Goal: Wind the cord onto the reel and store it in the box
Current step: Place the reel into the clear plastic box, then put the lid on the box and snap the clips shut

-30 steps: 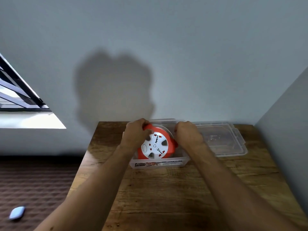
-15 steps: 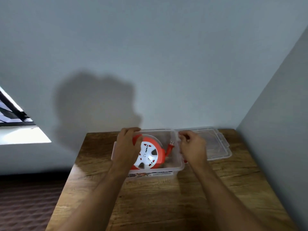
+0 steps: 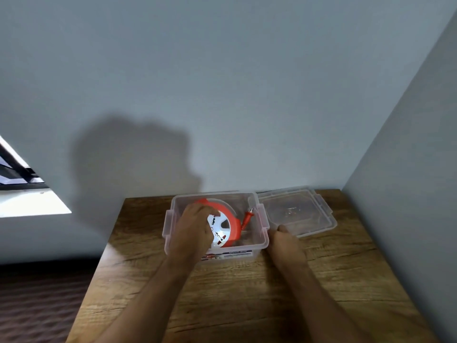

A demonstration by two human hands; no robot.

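An orange reel with a white socket face lies tilted inside the clear plastic box on the wooden table. Its orange plug sticks up at the box's right side. My left hand reaches into the box and rests on the reel's left half, fingers curled over it. My right hand sits outside the box, against its right front corner, fingers curled; I cannot see anything in it.
The clear lid lies flat on the table just right of the box. Grey walls close in behind and at the right. The table's left edge drops to a dark floor.
My right hand let go of the reel and drew back out of the box to its right front corner. My left hand pushed the reel down into the box. The plug came into view.
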